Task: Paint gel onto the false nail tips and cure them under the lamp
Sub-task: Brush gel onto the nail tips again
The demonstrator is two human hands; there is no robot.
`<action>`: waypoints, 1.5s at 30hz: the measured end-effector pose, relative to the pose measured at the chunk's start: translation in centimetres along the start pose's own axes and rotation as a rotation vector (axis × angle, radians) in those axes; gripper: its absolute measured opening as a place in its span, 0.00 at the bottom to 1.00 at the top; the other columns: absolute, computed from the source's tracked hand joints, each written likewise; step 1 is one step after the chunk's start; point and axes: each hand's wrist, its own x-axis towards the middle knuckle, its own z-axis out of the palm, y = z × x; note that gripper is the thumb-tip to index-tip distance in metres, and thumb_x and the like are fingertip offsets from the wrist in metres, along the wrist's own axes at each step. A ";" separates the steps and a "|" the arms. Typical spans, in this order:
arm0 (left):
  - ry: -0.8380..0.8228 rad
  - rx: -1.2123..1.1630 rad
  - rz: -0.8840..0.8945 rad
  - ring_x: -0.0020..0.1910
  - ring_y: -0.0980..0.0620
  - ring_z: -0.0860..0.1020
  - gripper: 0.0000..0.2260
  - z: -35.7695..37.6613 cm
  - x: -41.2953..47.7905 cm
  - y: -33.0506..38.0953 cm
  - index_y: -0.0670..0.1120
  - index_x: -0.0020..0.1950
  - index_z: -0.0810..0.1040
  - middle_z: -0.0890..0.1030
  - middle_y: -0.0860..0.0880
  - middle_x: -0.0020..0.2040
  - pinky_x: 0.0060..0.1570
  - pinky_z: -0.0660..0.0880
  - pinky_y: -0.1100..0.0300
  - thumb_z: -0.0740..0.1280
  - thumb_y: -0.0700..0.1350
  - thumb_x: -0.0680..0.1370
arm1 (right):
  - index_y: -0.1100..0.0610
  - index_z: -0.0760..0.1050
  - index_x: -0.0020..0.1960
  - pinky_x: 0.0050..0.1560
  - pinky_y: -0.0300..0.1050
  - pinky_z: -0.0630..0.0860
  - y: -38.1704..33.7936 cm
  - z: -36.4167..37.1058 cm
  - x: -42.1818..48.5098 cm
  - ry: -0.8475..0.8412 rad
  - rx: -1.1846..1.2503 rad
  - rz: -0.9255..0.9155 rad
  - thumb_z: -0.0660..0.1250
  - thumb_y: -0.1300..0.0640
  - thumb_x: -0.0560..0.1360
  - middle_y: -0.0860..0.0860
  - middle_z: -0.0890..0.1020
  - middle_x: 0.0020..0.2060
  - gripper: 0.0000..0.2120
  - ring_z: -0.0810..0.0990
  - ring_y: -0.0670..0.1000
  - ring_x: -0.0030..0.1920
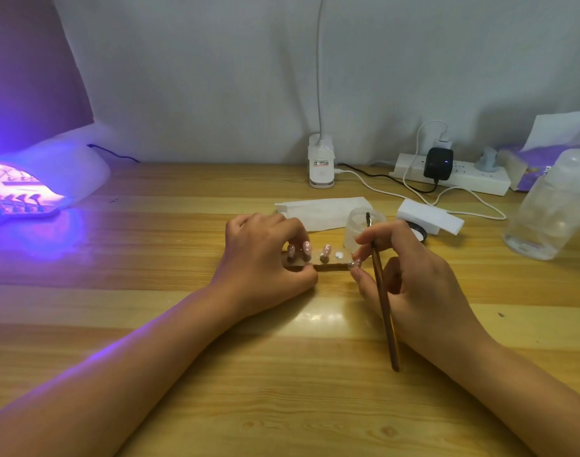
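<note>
A small wooden holder strip [331,266] lies mid-table with pink false nail tips [325,251] standing on pegs. My left hand [265,262] grips the strip's left end, fingers curled over two of the tips. My right hand [410,278] holds a brown-handled brush [385,311], bristle end up by a frosted jar [357,232], and its fingertips pinch one nail tip [355,264] at the strip's right end. At far left the curing lamp [44,179] glows purple, with another strip of tips [23,206] inside.
A white folded tissue [321,211] lies behind the hands. A white block [430,216], a black ring-shaped lid [418,230], a power strip [463,174] with cables, a desk lamp base [321,163] and a clear plastic bottle [545,209] stand at the back and right.
</note>
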 end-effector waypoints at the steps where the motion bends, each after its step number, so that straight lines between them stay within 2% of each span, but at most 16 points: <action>1: 0.004 -0.001 -0.027 0.49 0.57 0.72 0.09 0.1 0.1 -0.1 0.58 0.43 0.73 0.76 0.59 0.42 0.60 0.58 0.56 0.65 0.59 0.66 | 0.47 0.68 0.59 0.33 0.46 0.79 0.0 0.0 0.0 -0.003 0.000 -0.002 0.71 0.54 0.72 0.38 0.76 0.46 0.19 0.78 0.44 0.33; 6: 0.008 -0.051 -0.155 0.51 0.57 0.73 0.11 0.1 0.4 -0.4 0.57 0.45 0.75 0.76 0.59 0.43 0.55 0.55 0.59 0.63 0.59 0.66 | 0.49 0.68 0.59 0.32 0.44 0.79 -0.1 0.0 0.0 -0.007 0.006 -0.021 0.71 0.54 0.72 0.40 0.77 0.47 0.19 0.78 0.43 0.32; 10: -0.011 -0.074 -0.207 0.56 0.56 0.71 0.10 -0.1 0.4 -0.7 0.58 0.51 0.75 0.77 0.60 0.50 0.56 0.57 0.57 0.70 0.56 0.72 | 0.50 0.69 0.59 0.31 0.43 0.78 -0.2 -0.1 0.0 -0.006 0.009 -0.036 0.71 0.53 0.72 0.41 0.78 0.47 0.18 0.78 0.44 0.31; 13: 0.125 -0.017 -0.073 0.55 0.54 0.71 0.14 -0.4 0.2 0.0 0.55 0.56 0.76 0.76 0.57 0.52 0.56 0.61 0.56 0.71 0.55 0.72 | 0.48 0.68 0.58 0.31 0.43 0.78 -0.3 -0.1 0.0 0.007 0.028 -0.047 0.70 0.52 0.72 0.41 0.78 0.46 0.18 0.78 0.46 0.31; 16: 0.208 0.065 0.192 0.51 0.49 0.75 0.13 -0.6 -0.5 1.3 0.49 0.52 0.79 0.78 0.52 0.49 0.51 0.67 0.53 0.70 0.53 0.71 | 0.49 0.69 0.58 0.30 0.43 0.77 -0.4 -0.2 0.0 0.026 0.051 -0.058 0.70 0.51 0.72 0.40 0.77 0.45 0.17 0.78 0.46 0.31; 18: 0.190 0.071 0.297 0.48 0.48 0.76 0.11 -0.3 -0.9 2.2 0.48 0.50 0.79 0.79 0.51 0.47 0.48 0.70 0.51 0.70 0.52 0.71 | 0.50 0.70 0.58 0.29 0.43 0.76 -0.4 -0.2 0.0 0.031 0.062 -0.065 0.70 0.51 0.72 0.40 0.77 0.44 0.17 0.77 0.46 0.31; 22: 0.056 -0.029 0.273 0.45 0.52 0.75 0.12 0.0 -1.2 3.1 0.49 0.49 0.79 0.78 0.52 0.46 0.45 0.73 0.51 0.68 0.55 0.72 | 0.49 0.69 0.58 0.29 0.41 0.76 -0.4 -0.1 0.0 0.023 0.051 -0.064 0.70 0.52 0.72 0.42 0.76 0.43 0.17 0.77 0.47 0.32; 26: 0.023 -0.163 0.221 0.40 0.58 0.74 0.13 -0.2 -1.0 3.0 0.51 0.48 0.80 0.79 0.56 0.44 0.43 0.73 0.52 0.64 0.58 0.73 | 0.50 0.69 0.58 0.29 0.35 0.73 -0.4 -0.2 0.0 0.025 0.055 -0.053 0.70 0.51 0.72 0.42 0.76 0.43 0.17 0.77 0.46 0.31; 32: -0.042 -0.295 0.249 0.41 0.57 0.75 0.07 0.2 -1.2 2.8 0.53 0.51 0.81 0.79 0.58 0.45 0.38 0.75 0.50 0.69 0.52 0.74 | 0.49 0.69 0.57 0.30 0.34 0.73 -0.3 -0.1 -0.1 -0.003 0.122 -0.030 0.73 0.55 0.72 0.41 0.76 0.42 0.18 0.78 0.47 0.33; 35: -0.034 -0.279 0.273 0.42 0.58 0.74 0.11 0.2 -1.2 2.9 0.54 0.50 0.80 0.77 0.59 0.45 0.36 0.74 0.56 0.68 0.56 0.71 | 0.48 0.69 0.57 0.32 0.34 0.76 -0.5 -0.1 0.0 0.004 0.129 -0.047 0.74 0.56 0.72 0.40 0.77 0.41 0.19 0.80 0.45 0.36; 38: 0.021 -0.231 0.292 0.41 0.59 0.73 0.10 0.3 -1.2 2.9 0.52 0.48 0.79 0.77 0.59 0.45 0.34 0.70 0.62 0.68 0.55 0.72 | 0.47 0.68 0.56 0.32 0.33 0.76 -0.5 0.0 0.0 0.004 0.154 -0.048 0.73 0.56 0.72 0.40 0.77 0.41 0.19 0.80 0.45 0.36; 40: 0.040 -0.222 0.282 0.41 0.59 0.73 0.07 0.4 -1.2 2.8 0.51 0.48 0.79 0.77 0.58 0.45 0.33 0.70 0.63 0.69 0.51 0.73 | 0.46 0.68 0.56 0.31 0.35 0.76 -0.5 0.0 0.1 -0.007 0.174 -0.034 0.73 0.56 0.72 0.40 0.77 0.41 0.18 0.80 0.46 0.35; 45: 0.032 -0.206 0.268 0.40 0.59 0.73 0.05 0.5 -1.2 2.6 0.53 0.50 0.79 0.78 0.57 0.46 0.34 0.75 0.55 0.71 0.48 0.75 | 0.48 0.70 0.56 0.30 0.44 0.77 -0.7 0.2 0.1 -0.019 0.166 -0.020 0.73 0.55 0.72 0.42 0.78 0.41 0.16 0.79 0.49 0.33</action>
